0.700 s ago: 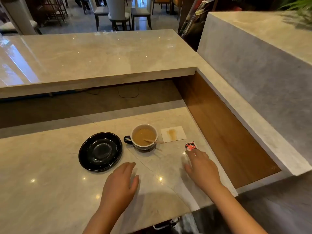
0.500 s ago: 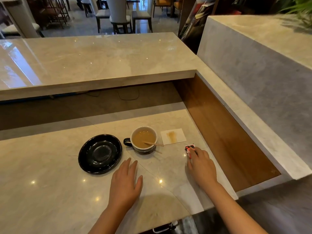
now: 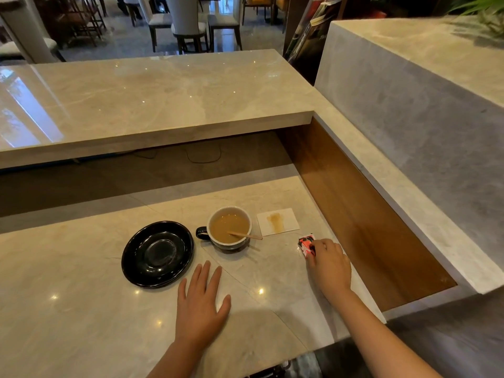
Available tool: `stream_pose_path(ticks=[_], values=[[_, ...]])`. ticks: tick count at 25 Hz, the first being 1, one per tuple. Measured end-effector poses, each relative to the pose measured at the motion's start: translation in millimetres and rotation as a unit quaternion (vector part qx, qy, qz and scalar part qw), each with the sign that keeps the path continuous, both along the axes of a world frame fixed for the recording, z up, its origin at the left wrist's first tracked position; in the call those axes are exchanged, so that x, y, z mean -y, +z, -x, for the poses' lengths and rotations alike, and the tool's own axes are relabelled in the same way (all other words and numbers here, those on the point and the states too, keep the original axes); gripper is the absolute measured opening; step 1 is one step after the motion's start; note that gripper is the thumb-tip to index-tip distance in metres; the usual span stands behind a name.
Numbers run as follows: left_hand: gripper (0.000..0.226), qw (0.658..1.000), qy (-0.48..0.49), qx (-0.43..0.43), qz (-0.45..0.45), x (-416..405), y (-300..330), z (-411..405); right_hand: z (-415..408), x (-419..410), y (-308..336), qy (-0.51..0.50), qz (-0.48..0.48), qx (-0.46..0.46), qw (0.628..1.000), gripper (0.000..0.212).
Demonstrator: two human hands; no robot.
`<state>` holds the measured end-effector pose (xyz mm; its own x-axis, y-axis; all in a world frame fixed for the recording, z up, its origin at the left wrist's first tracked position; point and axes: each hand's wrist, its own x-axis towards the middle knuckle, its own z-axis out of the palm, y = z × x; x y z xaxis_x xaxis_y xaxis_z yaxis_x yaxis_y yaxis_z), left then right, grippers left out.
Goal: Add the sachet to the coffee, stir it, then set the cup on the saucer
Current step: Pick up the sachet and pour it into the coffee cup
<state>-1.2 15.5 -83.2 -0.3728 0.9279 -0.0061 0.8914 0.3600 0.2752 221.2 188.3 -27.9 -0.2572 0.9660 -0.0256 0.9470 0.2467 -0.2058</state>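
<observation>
Marble counter [image 3: 81, 309] under me, my left hand [image 3: 200, 306] flat with fingers spread near the saucer [image 3: 157, 254], my right hand [image 3: 328, 264] pinching the sachet [image 3: 306, 244] right of the coffee cup [image 3: 229, 227], stirrer [image 3: 245, 235] inside.

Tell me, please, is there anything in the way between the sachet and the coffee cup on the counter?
Nothing visible blocks it. The right hand is on the sachet, and only bare counter lies between it and the cup. The stained napkin sits behind that path, and the stirrer leans out toward that side.
</observation>
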Motion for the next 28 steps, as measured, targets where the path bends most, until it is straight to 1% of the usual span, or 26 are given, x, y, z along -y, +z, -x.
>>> stream_pose_path(ticks=[3,6,9,11,14,16,17,18,20,21,22,23,25,27,28], values=[[0.068,1.0,0.0,-0.003,0.011,-0.5,-1.4,1.1,-0.3,-5.1,1.2,-0.03,0.016,0.008,0.999,0.034],[0.066,1.0,-0.004,-0.014,0.012,-0.5,-2.8,2.2,0.6,-13.1,1.7,-0.07,0.053,-0.032,0.996,0.036],[0.068,1.0,-0.002,-0.02,0.012,-1.1,-3.0,2.7,1.2,-21.2,1.5,-0.116,0.117,-0.128,0.978,0.038],[0.069,1.0,-0.001,-0.023,0.013,-1.6,-3.4,3.3,1.4,-20.2,0.7,-0.125,0.144,-0.191,0.963,0.031],[0.069,1.0,-0.003,-0.024,0.016,-1.6,-4.5,3.7,2.5,-14.1,1.6,-0.136,0.141,-0.272,0.942,0.019],[0.067,1.0,-0.009,-0.022,0.018,-1.1,-4.8,4.4,5.0,-9.5,6.6,-0.156,0.153,-0.35,0.911,0.015],[0.067,1.0,-0.012,-0.022,0.016,-0.8,-4.6,4.9,7.4,-7.5,10.0,-0.17,0.178,-0.401,0.882,0.014],[0.066,1.0,-0.013,-0.019,0.012,-1.0,-4.8,5.1,10.2,-5.2,13.2,-0.183,0.212,-0.459,0.843,0.014],[0.066,1.0,-0.014,-0.014,0.001,-1.0,-5.3,5.4,18.6,0.3,20.3,-0.192,0.279,-0.572,0.747,0.015],[0.066,1.0,-0.013,-0.012,-0.002,-0.9,-5.2,5.1,23.7,2.7,23.8,-0.186,0.307,-0.613,0.704,0.016],[0.065,1.0,-0.013,-0.011,-0.005,-0.9,-5.2,5.0,29.4,3.4,27.5,-0.176,0.33,-0.637,0.674,0.015],[0.065,1.0,-0.013,-0.009,-0.01,-0.7,-5.1,4.9,35.4,3.5,32.4,-0.164,0.347,-0.651,0.655,0.015],[0.064,1.0,-0.012,-0.006,-0.017,-0.3,-4.5,5.2,47.6,0.1,42.9,-0.131,0.364,-0.658,0.645,0.015],[0.064,1.0,-0.011,-0.004,-0.022,-0.6,-3.2,4.9,58.0,-6.0,52.8,-0.1,0.364,-0.656,0.654,0.016],[0.064,1.0,-0.01,-0.002,-0.021,-0.9,-2.9,4.7,62.7,-9.4,56.8,-0.086,0.359,-0.648,0.666,0.017]])
